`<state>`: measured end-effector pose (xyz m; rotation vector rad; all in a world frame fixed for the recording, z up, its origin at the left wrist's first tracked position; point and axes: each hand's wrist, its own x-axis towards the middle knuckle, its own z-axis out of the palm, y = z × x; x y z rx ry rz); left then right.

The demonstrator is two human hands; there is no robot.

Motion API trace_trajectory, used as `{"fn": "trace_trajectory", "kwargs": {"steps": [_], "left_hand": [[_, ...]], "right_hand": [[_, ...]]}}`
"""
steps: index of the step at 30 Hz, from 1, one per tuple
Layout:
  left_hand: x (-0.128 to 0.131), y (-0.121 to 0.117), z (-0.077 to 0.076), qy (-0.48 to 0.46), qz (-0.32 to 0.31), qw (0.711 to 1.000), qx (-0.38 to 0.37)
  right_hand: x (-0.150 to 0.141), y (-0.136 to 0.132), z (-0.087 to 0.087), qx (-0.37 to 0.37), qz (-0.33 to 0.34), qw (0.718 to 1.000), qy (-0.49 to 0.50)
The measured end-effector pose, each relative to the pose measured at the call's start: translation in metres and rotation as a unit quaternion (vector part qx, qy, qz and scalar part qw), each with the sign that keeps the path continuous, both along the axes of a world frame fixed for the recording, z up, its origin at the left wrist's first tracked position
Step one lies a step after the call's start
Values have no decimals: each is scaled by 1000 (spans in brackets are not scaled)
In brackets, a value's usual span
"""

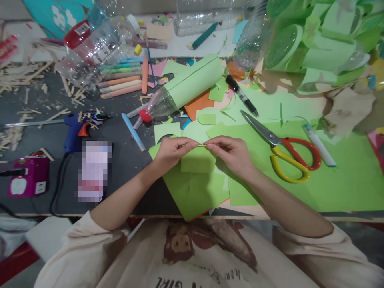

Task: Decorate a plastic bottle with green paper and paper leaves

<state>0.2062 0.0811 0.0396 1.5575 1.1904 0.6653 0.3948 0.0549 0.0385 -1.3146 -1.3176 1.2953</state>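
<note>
A small folded piece of light green paper (198,162) stands on edge in front of me, over larger green sheets (195,196). My left hand (171,151) pinches its top edge at the left end, fingers closed. At the right end my right hand (232,152) pinches the same edge. The two sets of fingertips nearly meet in the middle. Both forearms rest across the near table edge.
Red and yellow scissors (288,154) lie right of my hands. A plastic bottle wrapped in green paper (186,90), a black marker (241,96), several chalk sticks (120,82), a blue glue gun (75,130) and a pile of green paper rolls (318,44) lie farther back.
</note>
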Motion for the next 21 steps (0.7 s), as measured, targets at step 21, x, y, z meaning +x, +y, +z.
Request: {"fn": "trace_trajectory", "kwargs": {"steps": [21], "left_hand": [[0,1,2,-37,-13,999,-12]], "right_hand": [[3,3,-1,14,9,1000,21]]}}
